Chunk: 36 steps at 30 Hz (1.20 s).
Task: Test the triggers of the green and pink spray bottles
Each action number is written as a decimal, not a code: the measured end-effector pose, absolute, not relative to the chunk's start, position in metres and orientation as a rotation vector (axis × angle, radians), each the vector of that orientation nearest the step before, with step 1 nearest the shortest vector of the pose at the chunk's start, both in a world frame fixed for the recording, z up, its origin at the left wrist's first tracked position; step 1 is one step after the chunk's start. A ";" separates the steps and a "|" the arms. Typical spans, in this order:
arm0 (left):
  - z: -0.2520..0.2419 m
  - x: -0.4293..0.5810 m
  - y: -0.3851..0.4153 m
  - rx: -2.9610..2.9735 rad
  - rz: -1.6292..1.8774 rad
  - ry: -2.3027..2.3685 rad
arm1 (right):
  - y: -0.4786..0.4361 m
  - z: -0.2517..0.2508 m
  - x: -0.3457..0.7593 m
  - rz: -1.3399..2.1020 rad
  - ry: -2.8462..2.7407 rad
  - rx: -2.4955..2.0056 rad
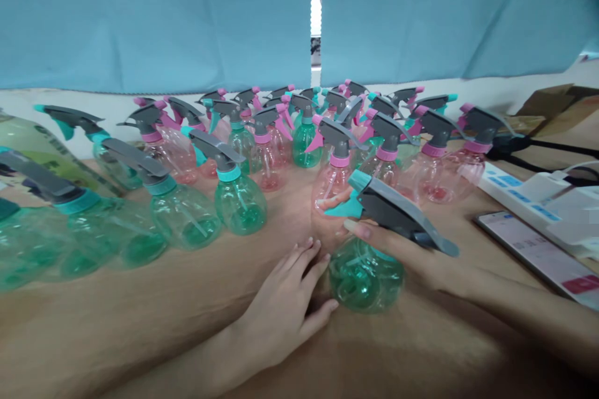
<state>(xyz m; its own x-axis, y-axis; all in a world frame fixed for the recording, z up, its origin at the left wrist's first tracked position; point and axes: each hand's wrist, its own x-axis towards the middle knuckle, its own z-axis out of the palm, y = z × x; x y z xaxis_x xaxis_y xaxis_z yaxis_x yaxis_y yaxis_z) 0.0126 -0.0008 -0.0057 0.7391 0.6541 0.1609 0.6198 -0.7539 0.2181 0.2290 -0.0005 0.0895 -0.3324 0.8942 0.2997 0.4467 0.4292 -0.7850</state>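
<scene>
Looks a small workroom to me | rows of spray bottles (241, 202) | brown tabletop (154, 330) | blue curtains (159, 19) | power strip (520, 195)

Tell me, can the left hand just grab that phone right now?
Probably not easily: the right hand, holding a green spray bottle, and the right forearm lie between the left hand and the phone. It'd likely need to go around them.

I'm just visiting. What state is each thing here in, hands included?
Held green bottle: sprayer head on, gripped
Right hand: closed around that bottle's neck
Left hand: open, palm down, beside it
Other spray bottles: standing, sprayer heads on
Phone: face up, screen lit
Power strip: white plug in it
Curtains: drawn, narrow gap between
</scene>
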 end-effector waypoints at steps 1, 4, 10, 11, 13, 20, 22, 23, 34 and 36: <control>-0.006 0.013 -0.001 2.790 0.332 1.032 | 0.000 0.089 0.228 0.766 -1.934 -1.130; -0.006 0.013 0.000 2.796 0.317 1.039 | 0.000 0.084 0.226 0.791 -1.862 -1.051; -0.007 0.012 0.000 2.801 0.337 1.027 | 0.000 0.078 0.227 0.839 -1.866 -1.055; -0.007 0.012 0.000 2.799 0.341 1.023 | 0.000 0.079 0.227 0.825 -1.871 -1.058; -0.006 0.012 -0.001 2.793 0.340 1.024 | 0.000 0.081 0.227 0.812 -1.875 -1.056; -0.006 0.012 -0.001 2.787 0.345 1.028 | 0.002 0.082 0.224 0.828 -1.827 -1.007; -0.006 0.012 -0.001 2.778 0.357 1.025 | 0.002 0.082 0.224 0.841 -1.839 -1.004; -0.006 0.012 -0.001 2.776 0.360 1.024 | 0.002 0.083 0.224 0.853 -1.840 -1.000; -0.007 0.012 -0.001 2.794 0.357 1.022 | 0.002 0.085 0.224 0.830 -1.843 -0.995; -0.007 0.012 0.000 2.785 0.368 1.018 | 0.003 0.085 0.223 0.848 -1.836 -0.974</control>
<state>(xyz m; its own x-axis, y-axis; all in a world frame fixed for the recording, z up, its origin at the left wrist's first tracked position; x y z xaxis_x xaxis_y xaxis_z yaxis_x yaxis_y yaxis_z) 0.0117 -0.0003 -0.0069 0.7391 0.6503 0.1760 0.6125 -0.7574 0.2265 0.2234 0.0028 0.0855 -0.3184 0.8714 0.3733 0.2811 0.4629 -0.8407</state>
